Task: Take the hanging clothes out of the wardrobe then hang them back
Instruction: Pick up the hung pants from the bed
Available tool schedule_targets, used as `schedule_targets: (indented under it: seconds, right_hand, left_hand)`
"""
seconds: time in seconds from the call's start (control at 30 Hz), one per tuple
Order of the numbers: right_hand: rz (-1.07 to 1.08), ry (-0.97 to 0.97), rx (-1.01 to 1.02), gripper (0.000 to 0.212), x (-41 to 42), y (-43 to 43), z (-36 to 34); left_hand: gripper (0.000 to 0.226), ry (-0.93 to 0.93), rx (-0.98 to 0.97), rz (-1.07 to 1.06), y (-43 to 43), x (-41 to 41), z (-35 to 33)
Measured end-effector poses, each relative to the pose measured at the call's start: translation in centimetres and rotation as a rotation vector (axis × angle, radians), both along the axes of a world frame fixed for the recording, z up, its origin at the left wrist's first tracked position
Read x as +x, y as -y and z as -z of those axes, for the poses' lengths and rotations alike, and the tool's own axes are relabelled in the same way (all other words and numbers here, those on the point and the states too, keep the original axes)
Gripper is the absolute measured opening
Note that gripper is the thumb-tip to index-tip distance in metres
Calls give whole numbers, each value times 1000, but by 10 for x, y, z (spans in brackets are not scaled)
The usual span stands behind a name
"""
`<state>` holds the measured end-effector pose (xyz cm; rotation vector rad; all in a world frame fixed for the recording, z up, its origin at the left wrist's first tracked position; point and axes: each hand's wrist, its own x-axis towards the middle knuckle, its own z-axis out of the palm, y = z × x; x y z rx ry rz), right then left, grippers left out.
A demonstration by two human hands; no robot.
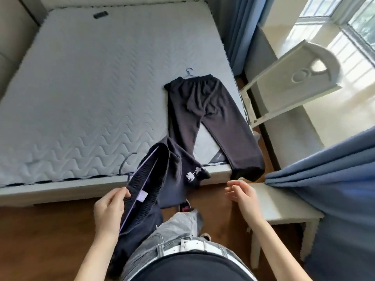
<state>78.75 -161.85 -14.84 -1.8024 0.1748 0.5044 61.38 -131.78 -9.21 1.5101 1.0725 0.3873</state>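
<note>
Dark grey trousers lie flat on the bare mattress near its right edge, one leg hanging over the foot of the bed. A thin hanger hook pokes out above their waistband. A second dark garment with a white print hangs in front of the bed, still on a pale hanger with its hook to the left. My left hand pinches this garment's ribbed waistband. My right hand hovers empty to the right, fingers relaxed and spread.
A white chair stands to the right of the bed by the window. A white stool sits close to my right hand. Blue curtains hang at right. My legs and shoes stand on the wooden floor.
</note>
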Motion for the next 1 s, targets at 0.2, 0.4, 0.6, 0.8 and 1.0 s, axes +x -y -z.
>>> schedule_targets:
  seconds: [0.2,0.4,0.6,0.8,1.0]
  right_hand:
    - [-56,-19,78,25,87,-67,-15]
    - [-126,21,82,25,178,-129,-32]
    - [-169,81,92,26,279,-200,-52]
    - [-235,59,89,26,399,-283,-28]
    - [-243,3,69,25,549,-380,65]
  left_hand:
    - [24,148,-144,-312,-36,48,-16]
    - [23,253,-201,-475,-79,121,-24]
    - [26,266,-213,-519,-124,216,-30]
    - [39,205,-203,-548,-169,333,-13]
    - [35,86,-192,-602,-217,443,63]
